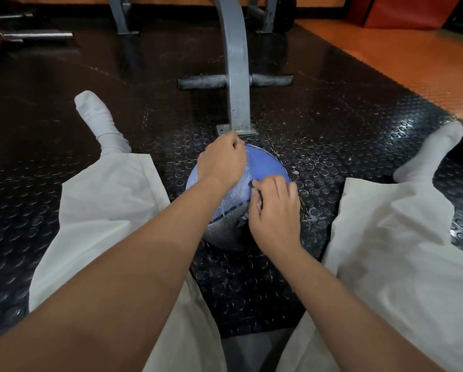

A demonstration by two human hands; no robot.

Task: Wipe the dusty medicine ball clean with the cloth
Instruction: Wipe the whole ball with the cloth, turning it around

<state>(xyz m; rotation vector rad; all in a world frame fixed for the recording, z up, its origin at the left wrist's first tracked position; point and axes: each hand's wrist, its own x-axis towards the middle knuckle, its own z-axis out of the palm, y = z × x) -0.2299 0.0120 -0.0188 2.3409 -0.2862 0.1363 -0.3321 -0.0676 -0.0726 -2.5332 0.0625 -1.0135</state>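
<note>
A blue and grey medicine ball (265,163) rests on the black studded floor between my spread legs. White dust streaks its middle band. My left hand (222,159) lies over the ball's upper left side, fingers curled around it. My right hand (274,213) presses on the ball's right front, fingers bunched on a small white cloth (258,201), of which only a scrap shows under the fingertips.
A grey metal machine post (237,76) with a bolted foot plate (235,129) stands just behind the ball, and a crossbar (235,81) crosses it further back. My legs in pale trousers and white socks flank the ball. Orange flooring (399,55) lies at the far right.
</note>
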